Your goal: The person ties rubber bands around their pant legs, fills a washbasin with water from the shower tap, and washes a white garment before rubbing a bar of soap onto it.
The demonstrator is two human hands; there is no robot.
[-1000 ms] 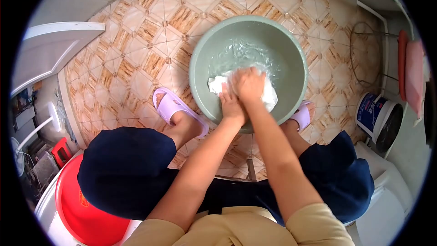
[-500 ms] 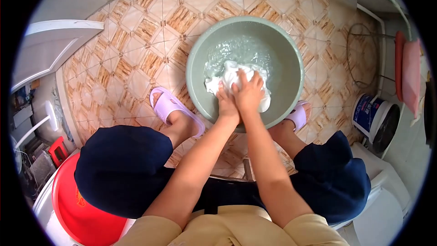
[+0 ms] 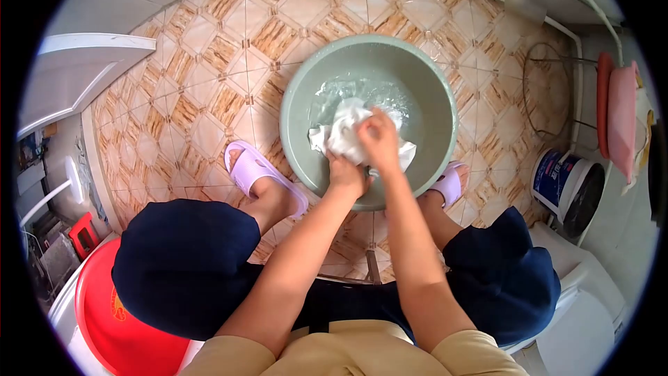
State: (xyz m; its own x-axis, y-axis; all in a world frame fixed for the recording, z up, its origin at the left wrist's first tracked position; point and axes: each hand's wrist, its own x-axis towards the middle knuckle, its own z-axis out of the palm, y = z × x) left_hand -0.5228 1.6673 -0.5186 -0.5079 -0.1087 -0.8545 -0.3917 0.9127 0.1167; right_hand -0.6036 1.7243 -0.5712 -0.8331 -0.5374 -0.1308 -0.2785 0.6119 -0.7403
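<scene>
A wet white cloth (image 3: 346, 129) lies bunched in a round grey-green basin (image 3: 293, 146) that holds some water. My left hand (image 3: 346, 175) grips the near edge of the cloth, low by the basin's front wall, with its fingertips partly hidden in the folds. Slightly higher and to the right, my right hand (image 3: 380, 142) has its fingers curled in a pinch on the cloth. Exactly how much fabric is between those fingers is hard to see.
The basin stands on a patterned tile floor (image 3: 202, 83) between my feet in lilac slippers (image 3: 263, 175). At right are a blue-and-white bucket (image 3: 553, 179) and a pink basin (image 3: 621, 122) by the wall. A red basin (image 3: 129, 306) is at lower left, below a door (image 3: 83, 73).
My right hand has gone from pressing flat with spread fingers to a curled pinch on the cloth. My left hand has closed at the cloth's near edge. The view has shifted slightly.
</scene>
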